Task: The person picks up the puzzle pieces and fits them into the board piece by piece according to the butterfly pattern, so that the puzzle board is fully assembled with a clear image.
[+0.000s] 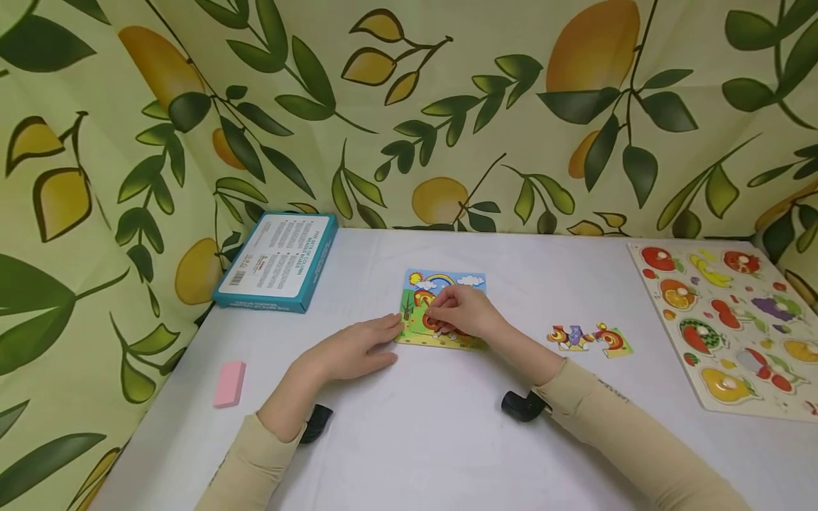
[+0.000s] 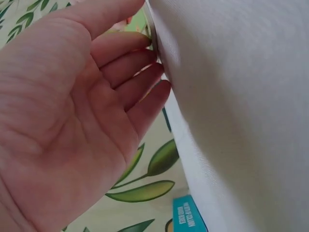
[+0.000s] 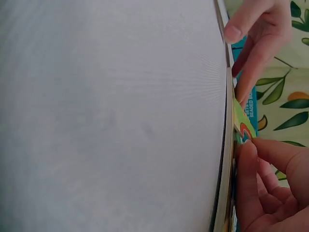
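Note:
A small jigsaw board [image 1: 441,343] with a rainbow, sun and clouds lies on the white table. My right hand [image 1: 471,310] is over its middle, pinching a green puzzle piece [image 3: 243,118] with a red swirl between thumb and forefinger. In the right wrist view the piece tilts up from the board's surface. My left hand [image 1: 351,349] is palm down beside the board, its straight fingertips at the left edge. Several loose puzzle pieces [image 1: 616,342] lie joined or close together to the right, beyond my right forearm.
A teal-edged box [image 1: 275,255] is at the back left, with a pink block [image 1: 229,384] nearer on the left. A fruit peg board [image 1: 712,341] covers the right side. Fruit-patterned cloth [image 1: 383,156] hangs behind the table. Black wrist fittings [image 1: 520,407] show under my sleeves.

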`<move>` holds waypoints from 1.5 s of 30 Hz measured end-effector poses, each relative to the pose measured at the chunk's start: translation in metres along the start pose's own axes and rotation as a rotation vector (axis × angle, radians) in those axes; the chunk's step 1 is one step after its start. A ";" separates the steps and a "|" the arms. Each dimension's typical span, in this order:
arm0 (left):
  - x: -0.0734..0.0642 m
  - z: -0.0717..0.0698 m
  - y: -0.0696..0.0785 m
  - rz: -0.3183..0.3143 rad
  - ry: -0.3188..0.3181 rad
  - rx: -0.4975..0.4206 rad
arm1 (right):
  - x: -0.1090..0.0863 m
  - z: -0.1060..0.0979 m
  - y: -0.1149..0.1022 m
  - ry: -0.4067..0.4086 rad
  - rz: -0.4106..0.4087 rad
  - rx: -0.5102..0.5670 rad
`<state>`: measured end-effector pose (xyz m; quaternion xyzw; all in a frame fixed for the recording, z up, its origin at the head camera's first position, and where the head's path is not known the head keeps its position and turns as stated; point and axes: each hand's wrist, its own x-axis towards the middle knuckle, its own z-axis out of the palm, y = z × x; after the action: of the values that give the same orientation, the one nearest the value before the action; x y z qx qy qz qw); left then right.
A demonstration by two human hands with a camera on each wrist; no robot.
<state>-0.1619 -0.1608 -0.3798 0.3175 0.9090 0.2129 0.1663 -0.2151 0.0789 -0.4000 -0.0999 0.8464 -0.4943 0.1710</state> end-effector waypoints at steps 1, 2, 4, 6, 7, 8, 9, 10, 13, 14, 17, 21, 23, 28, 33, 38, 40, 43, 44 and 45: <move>0.000 0.000 0.000 0.005 -0.001 0.007 | 0.000 0.000 0.000 0.007 -0.011 -0.033; 0.000 0.000 0.000 0.009 0.001 0.015 | 0.000 0.000 0.000 0.011 -0.023 -0.063; 0.001 0.000 0.000 0.012 0.007 0.031 | -0.001 0.000 -0.001 0.010 -0.044 -0.094; 0.001 0.000 0.000 0.009 0.018 0.041 | -0.001 0.000 -0.001 0.006 -0.056 -0.113; 0.001 0.000 0.000 0.009 0.024 0.041 | -0.002 0.000 -0.002 0.003 -0.062 -0.119; 0.001 0.001 0.000 0.005 0.029 0.039 | -0.002 0.000 -0.002 0.000 -0.067 -0.127; 0.001 0.001 0.000 0.001 0.033 0.034 | -0.002 0.000 -0.003 0.000 -0.069 -0.136; 0.001 0.001 -0.001 0.000 0.039 0.032 | -0.002 0.001 -0.003 0.002 -0.072 -0.149; 0.001 0.002 -0.001 -0.007 0.052 0.029 | -0.002 0.002 -0.004 0.013 -0.082 -0.193; 0.001 0.002 -0.001 -0.011 0.053 0.031 | -0.002 0.002 -0.005 0.019 -0.088 -0.214; 0.001 0.002 -0.001 -0.009 0.059 0.041 | -0.001 0.003 -0.006 0.031 -0.099 -0.270; 0.000 0.003 -0.003 0.012 0.060 0.055 | 0.001 0.004 -0.006 0.036 -0.104 -0.316; 0.000 0.003 -0.004 0.027 0.060 0.066 | 0.003 0.004 -0.006 0.037 -0.103 -0.324; 0.000 0.004 -0.004 0.075 0.066 0.091 | 0.004 0.005 -0.005 0.038 -0.101 -0.335; 0.001 0.005 -0.005 0.079 0.062 0.094 | 0.004 0.005 -0.004 0.043 -0.104 -0.336; 0.002 0.005 -0.006 0.064 0.054 0.093 | 0.004 0.005 -0.004 0.042 -0.101 -0.331; 0.002 0.005 -0.006 0.058 0.053 0.087 | 0.004 0.005 -0.005 0.043 -0.094 -0.328; 0.002 0.005 -0.005 0.063 0.055 0.084 | 0.004 0.005 -0.006 0.040 -0.081 -0.327; 0.002 0.005 -0.005 0.067 0.058 0.083 | 0.004 0.005 -0.006 0.039 -0.076 -0.327; 0.002 0.005 -0.005 0.070 0.059 0.083 | 0.004 0.004 -0.006 0.037 -0.072 -0.330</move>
<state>-0.1636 -0.1620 -0.3869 0.3491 0.9099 0.1901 0.1187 -0.2167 0.0712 -0.3975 -0.1476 0.9150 -0.3561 0.1190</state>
